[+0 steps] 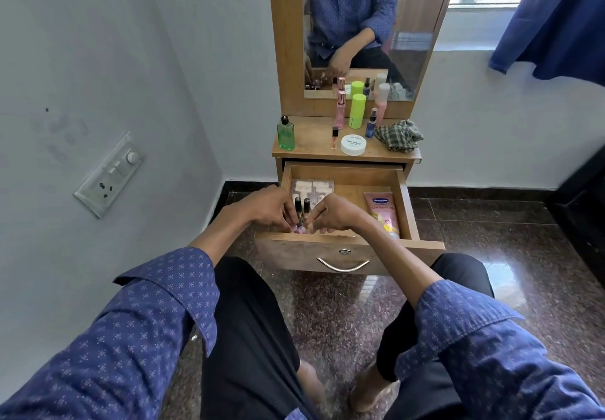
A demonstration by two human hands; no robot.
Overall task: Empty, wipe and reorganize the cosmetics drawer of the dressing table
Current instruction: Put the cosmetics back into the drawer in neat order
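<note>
The wooden drawer (347, 175) of the dressing table stands pulled open in front of me. Both hands reach into its front left corner. My left hand (266, 206) and my right hand (330, 213) have their fingers closed around small nail polish bottles (302, 205) with black caps and pink glass. Behind them in the drawer lies a clear pack of white items (312, 187). A pink Vaseline tube (381, 211) lies along the drawer's right side. A checked cloth (397, 134) sits crumpled on the table top at the right.
On the table top (311, 139) stand a green bottle (285, 134), a white nail polish remover jar (353, 144), a small vial (334, 137), a pink bottle (340, 109), a lime tube (357, 110) and a blue spray (372, 124). A mirror (360, 26) rises behind. A wall socket (109, 175) is at the left.
</note>
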